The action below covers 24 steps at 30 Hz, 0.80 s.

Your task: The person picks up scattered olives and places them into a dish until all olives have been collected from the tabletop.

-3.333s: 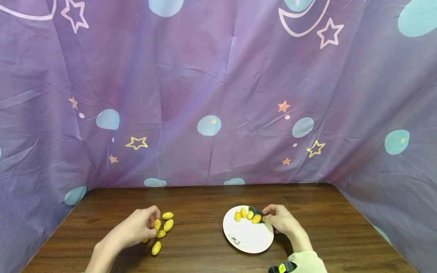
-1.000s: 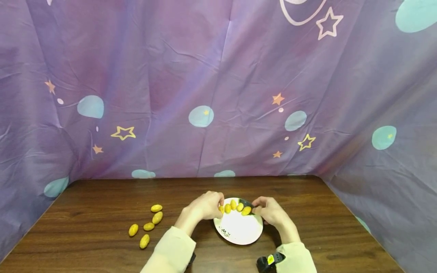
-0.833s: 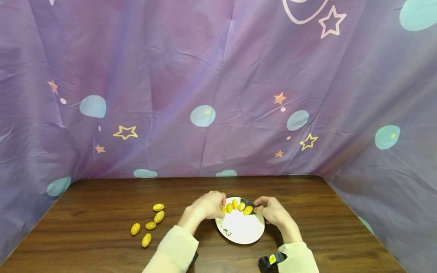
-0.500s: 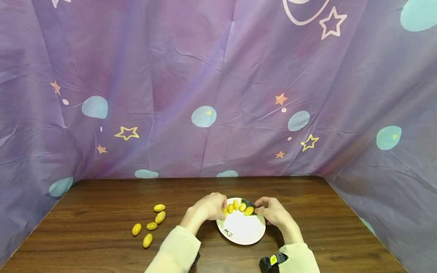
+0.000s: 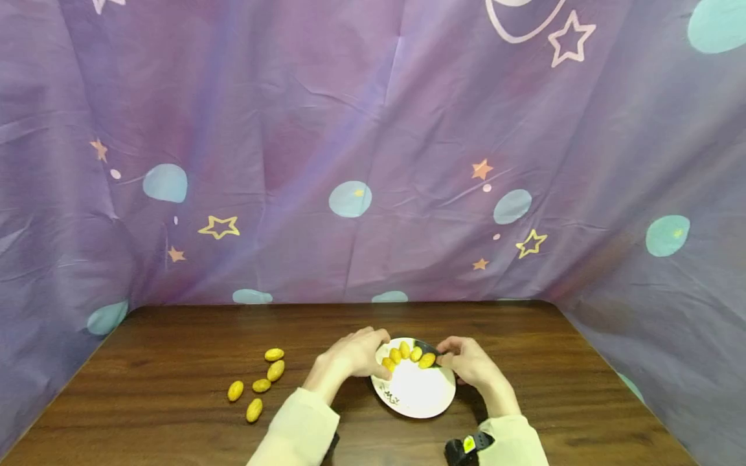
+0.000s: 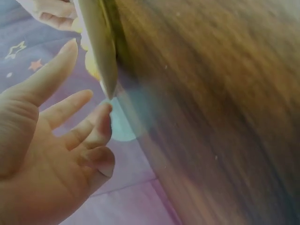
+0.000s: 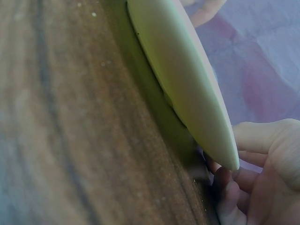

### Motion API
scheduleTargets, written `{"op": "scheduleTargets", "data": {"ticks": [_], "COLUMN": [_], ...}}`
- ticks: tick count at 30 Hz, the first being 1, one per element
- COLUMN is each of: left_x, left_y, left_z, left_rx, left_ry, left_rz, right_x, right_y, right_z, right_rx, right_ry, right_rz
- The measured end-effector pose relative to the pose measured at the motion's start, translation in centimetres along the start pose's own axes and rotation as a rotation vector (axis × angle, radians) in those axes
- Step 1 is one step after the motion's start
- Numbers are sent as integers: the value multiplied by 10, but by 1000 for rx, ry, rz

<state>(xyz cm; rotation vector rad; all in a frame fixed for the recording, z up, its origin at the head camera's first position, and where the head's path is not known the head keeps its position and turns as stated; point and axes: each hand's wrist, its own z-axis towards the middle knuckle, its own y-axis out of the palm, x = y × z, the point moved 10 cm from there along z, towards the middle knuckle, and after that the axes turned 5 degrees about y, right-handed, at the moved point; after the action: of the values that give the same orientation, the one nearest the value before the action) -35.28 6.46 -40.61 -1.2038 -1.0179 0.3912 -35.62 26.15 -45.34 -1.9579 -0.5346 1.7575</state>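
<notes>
1. The left hand (image 5: 354,355) is at the plate's left edge, thumb and fingers spread apart with no hold on anything; I cannot tell whether a fingertip touches the rim. The right hand (image 5: 469,361) grips the opposite edge, thumb above the rim and fingers below.
2. A purple cloth (image 5: 291,129) printed with stars, moons and pale blue blobs hangs behind the table and along its sides.
3. The dark brown wood-grain table (image 5: 146,375) lies in front of it.
4. Pale sleeves (image 5: 305,421) cover both forearms.
5. The round white plate (image 5: 425,388) is between the hands, with a dark patch on its far right part and a small leafy print at its near left.
6. A black strap (image 5: 483,441) with a yellow-green patch is at the right wrist.
7. Five yellow oval pieces (image 5: 405,349) sit in an arc along the plate's far side, the leftmost just beside the left thumb. Five loose yellow ovals (image 5: 276,370) lie on the table, well to the left of the plate.
</notes>
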Motion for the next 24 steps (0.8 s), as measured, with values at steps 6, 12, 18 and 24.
{"op": "scheduleTargets", "data": {"ticks": [6, 12, 18, 24], "left_x": [-4, -18, -52, -90], "left_y": [-7, -23, -45, -69], "left_z": [-17, -42, -70, -110], "left_rx": [-2, 22, 76, 155], "left_ry": [-12, 2, -30, -16], "left_rz": [-6, 10, 6, 5], "right_x": [2, 5, 3, -2], "right_y": [-2, -4, -1, 2], "right_z": [-1, 0, 2, 4], "right_rx": [-17, -16, -21, -28], "right_ry": [5, 19, 11, -1], "right_rz": [8, -2, 4, -6]}}
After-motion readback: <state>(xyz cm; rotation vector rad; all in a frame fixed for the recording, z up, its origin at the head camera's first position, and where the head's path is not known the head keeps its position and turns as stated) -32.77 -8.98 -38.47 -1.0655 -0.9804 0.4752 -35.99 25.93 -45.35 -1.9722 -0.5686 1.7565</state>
